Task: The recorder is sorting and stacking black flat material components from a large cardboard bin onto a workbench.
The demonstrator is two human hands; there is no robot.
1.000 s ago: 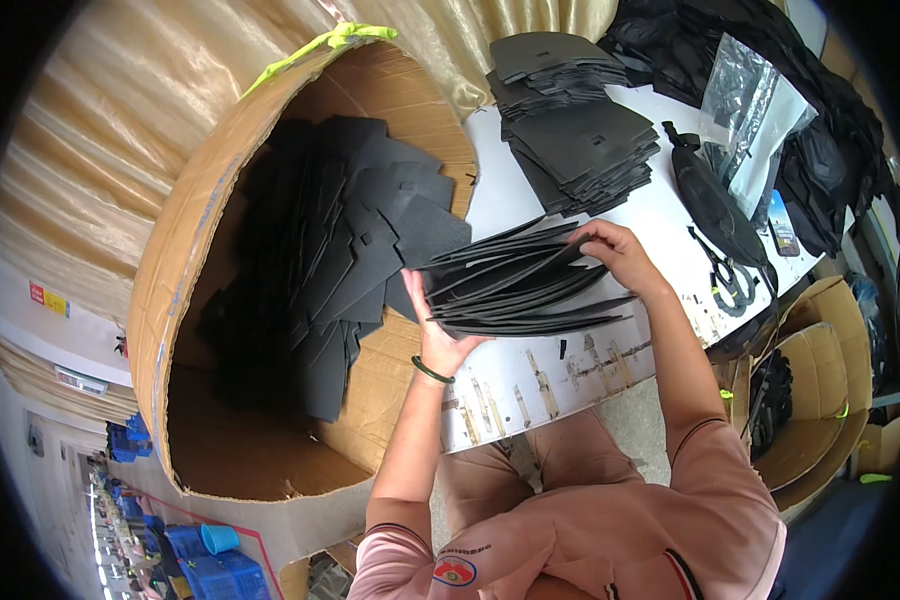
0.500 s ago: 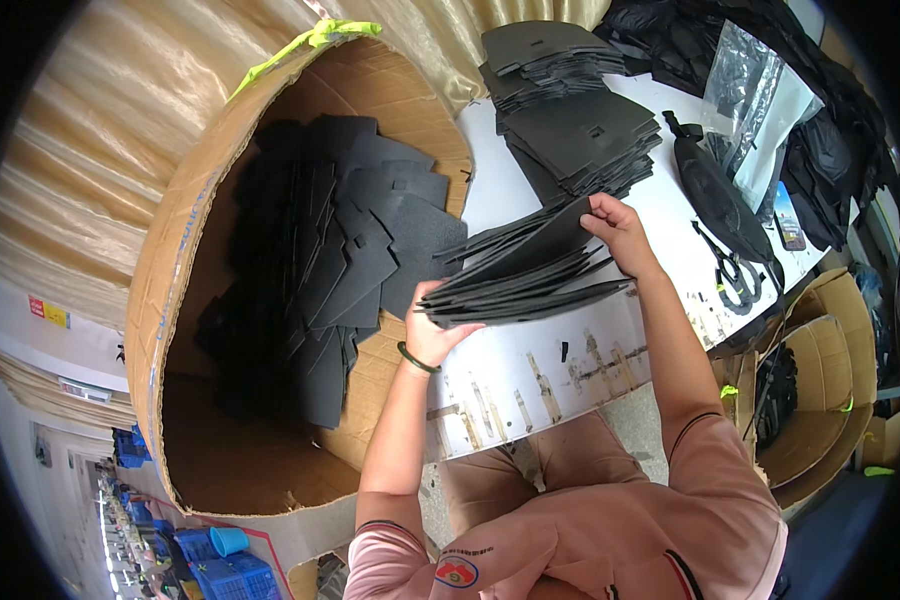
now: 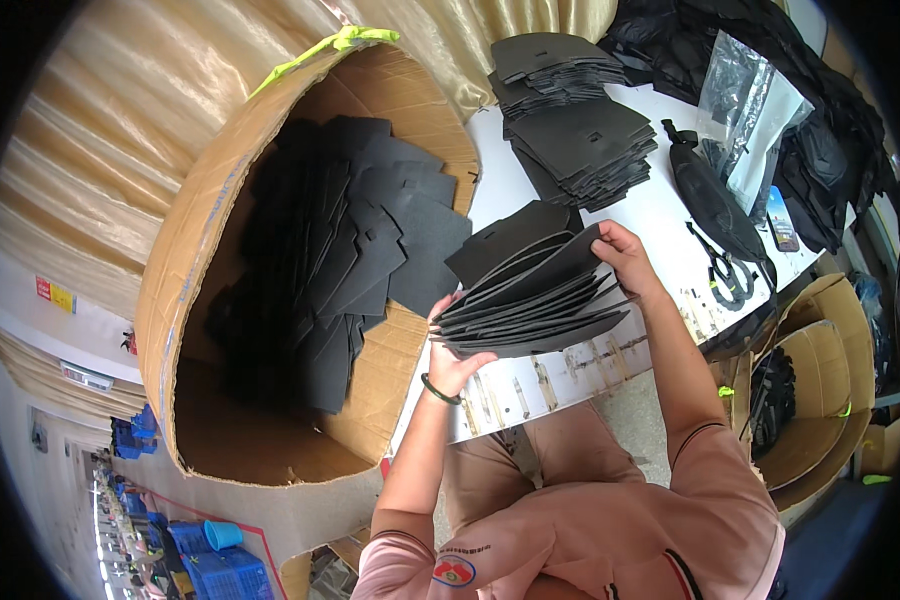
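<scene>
A thick bundle of black foam sheets [image 3: 535,295] is held between both hands above the white table's [image 3: 660,215] near edge. My left hand [image 3: 458,352], with a dark band at the wrist, grips the bundle's left end from below. My right hand [image 3: 625,256] clasps its upper right side. To the left stands a big cardboard box [image 3: 200,290] holding several more loose black foam sheets [image 3: 360,260]. Beyond the bundle, on the table, lie stacks of the same cut sheets [image 3: 575,130].
Scissors [image 3: 725,275] and a black pouch [image 3: 715,210] lie on the table's right part, with a clear plastic bag [image 3: 740,90] and a pile of black fabric behind. Open cardboard boxes [image 3: 810,400] stand on the floor at the right. A golden curtain hangs behind.
Both hands have drawn the bundle of sheets up and slightly toward me, and its sheets are gathered closer together than a second ago.
</scene>
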